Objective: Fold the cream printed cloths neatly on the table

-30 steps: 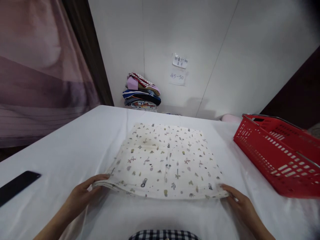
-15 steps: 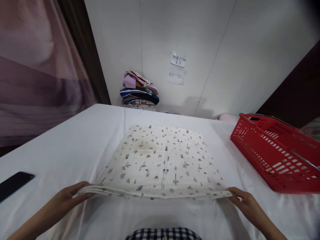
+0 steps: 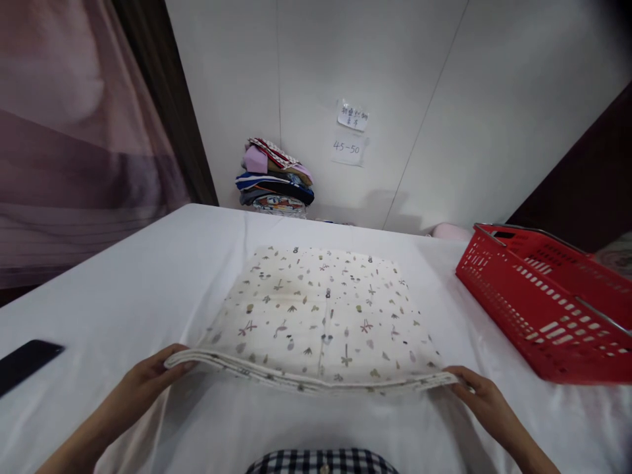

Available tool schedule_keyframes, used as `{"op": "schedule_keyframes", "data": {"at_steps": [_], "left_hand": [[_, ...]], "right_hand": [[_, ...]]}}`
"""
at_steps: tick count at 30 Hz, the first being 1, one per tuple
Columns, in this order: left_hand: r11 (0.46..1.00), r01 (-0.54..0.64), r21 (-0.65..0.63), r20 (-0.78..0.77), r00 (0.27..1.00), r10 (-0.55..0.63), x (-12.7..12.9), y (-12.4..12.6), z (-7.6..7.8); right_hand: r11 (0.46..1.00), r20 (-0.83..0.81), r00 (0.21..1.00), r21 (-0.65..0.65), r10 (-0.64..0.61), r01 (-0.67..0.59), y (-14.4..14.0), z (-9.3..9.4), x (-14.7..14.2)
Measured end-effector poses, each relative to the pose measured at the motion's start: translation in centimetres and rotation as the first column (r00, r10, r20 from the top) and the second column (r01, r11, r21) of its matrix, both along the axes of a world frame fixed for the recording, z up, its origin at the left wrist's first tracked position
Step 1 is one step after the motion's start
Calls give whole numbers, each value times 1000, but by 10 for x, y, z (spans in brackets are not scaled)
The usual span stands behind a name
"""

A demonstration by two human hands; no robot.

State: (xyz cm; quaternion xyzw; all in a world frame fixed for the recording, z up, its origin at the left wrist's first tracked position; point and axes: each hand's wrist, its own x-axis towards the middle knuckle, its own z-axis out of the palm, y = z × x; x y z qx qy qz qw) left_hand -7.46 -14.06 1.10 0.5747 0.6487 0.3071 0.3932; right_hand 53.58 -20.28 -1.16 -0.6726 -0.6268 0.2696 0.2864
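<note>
A folded white cloth (image 3: 316, 316) with small printed plants and figures lies over the middle of the table. Its near edge, several layers thick, is lifted off the surface and sags between my hands. My left hand (image 3: 157, 374) pinches the near left corner, thumb and fingers closed around the layers. At the near right corner, my right hand (image 3: 471, 387) grips the same edge between thumb and fingers. The far part of the cloth rests flat.
A red plastic basket (image 3: 548, 303) with metal handles stands at the right. A black phone-like slab (image 3: 27, 365) lies at the left edge. Behind the white-covered table (image 3: 138, 270), folded fabrics (image 3: 276, 178) are piled against the wall, below and left of paper signs (image 3: 349, 148).
My left hand has raised its corner slightly and moved it inward to the right. The near edge now sags more. My right hand has barely shifted.
</note>
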Motion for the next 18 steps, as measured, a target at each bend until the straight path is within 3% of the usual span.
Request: {"op": "schedule_keyframes", "data": {"at_steps": [11, 15, 18], "left_hand": [[981, -169, 100, 158, 976, 152, 12, 31, 20], [972, -204, 118, 221, 960, 175, 21, 62, 28], [960, -228, 162, 217, 957, 191, 30, 101, 40]], "right_hand": [[985, -164, 976, 70, -143, 156, 27, 12, -2], [972, -215, 957, 94, -193, 217, 57, 21, 0], [965, -247, 950, 131, -192, 229, 97, 31, 0]]}}
